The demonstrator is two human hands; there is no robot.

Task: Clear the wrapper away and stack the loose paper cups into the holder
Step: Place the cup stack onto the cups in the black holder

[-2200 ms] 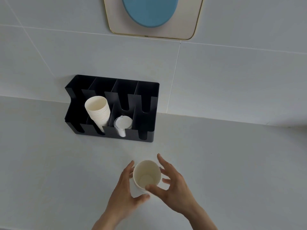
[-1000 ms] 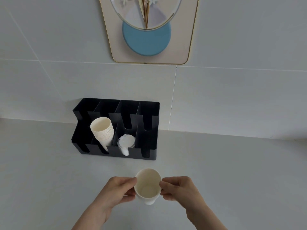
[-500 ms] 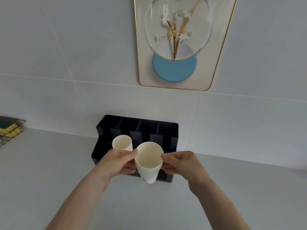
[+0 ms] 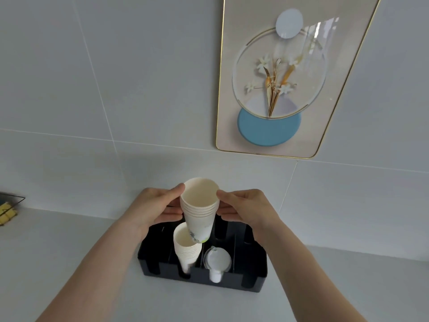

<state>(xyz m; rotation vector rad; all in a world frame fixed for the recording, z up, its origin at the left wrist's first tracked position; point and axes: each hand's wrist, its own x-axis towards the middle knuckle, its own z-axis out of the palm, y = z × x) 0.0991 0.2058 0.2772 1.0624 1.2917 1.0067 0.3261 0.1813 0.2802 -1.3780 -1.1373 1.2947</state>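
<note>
Both grips are closed on the same load: the left hand (image 4: 153, 209) pinches the 9 o'clock side and the right hand (image 4: 243, 209) the 3 o'clock side of a nested stack of paper cups (image 4: 199, 210), thumbs near the rim, fingers wrapped around the upper walls. The stack is in the air, tilted, mouth toward the camera, base pointing down at 6 o'clock. Its base sits right at the open mouth of the cups already in the holder (image 4: 186, 247); overlapping, but whether it has entered or only touches cannot be told.

The holder (image 4: 253, 273), black and divided, stands on the surface (image 4: 92, 287) against the tiled wall. The seated cups lean in a front slot, second from the left. Just beside them at 3 o'clock, a slot holds white lids (image 4: 217, 259).

Progress, as a judgement: late stage. No wrapper is visible anywhere, so that part looks done. No loose cups lie on the surface in view. What is left: nest the held stack into the seated one, push it down, let go.

At 9 o'clock, far edge, a wire basket (image 4: 10, 206) with something yellow inside. A framed picture (image 4: 278, 77) hangs on the wall at 1 o'clock.
</note>
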